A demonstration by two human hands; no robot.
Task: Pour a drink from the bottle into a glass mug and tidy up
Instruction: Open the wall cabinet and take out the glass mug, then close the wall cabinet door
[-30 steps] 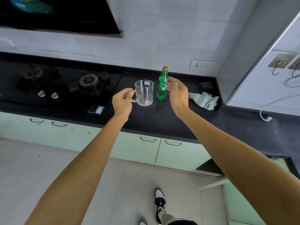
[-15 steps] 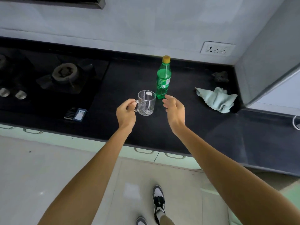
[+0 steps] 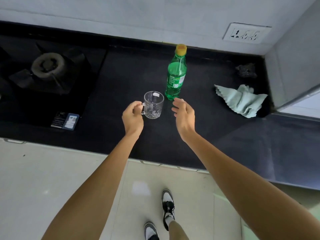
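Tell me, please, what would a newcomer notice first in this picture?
A green bottle with a yellow cap stands upright on the black counter. Just in front of it, the left hand grips the handle of an empty glass mug, and the right hand hangs open near the bottle's base.

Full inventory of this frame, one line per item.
bottle: 1, green, yellow cap, upright on counter behind mug
mug: 1, clear glass, mid counter
cloth: 1, pale green, crumpled, counter's right end
lump: 1, black, back right corner
burner: 1, dark, on hob at left
packet: 1, black and blue, hob's front edge
socket: 1, white, wall, upper right
shoes: 2, black and white, on floor
left hand: 1, grips mug's handle
right hand: 1, open, by bottle's base, holds nothing
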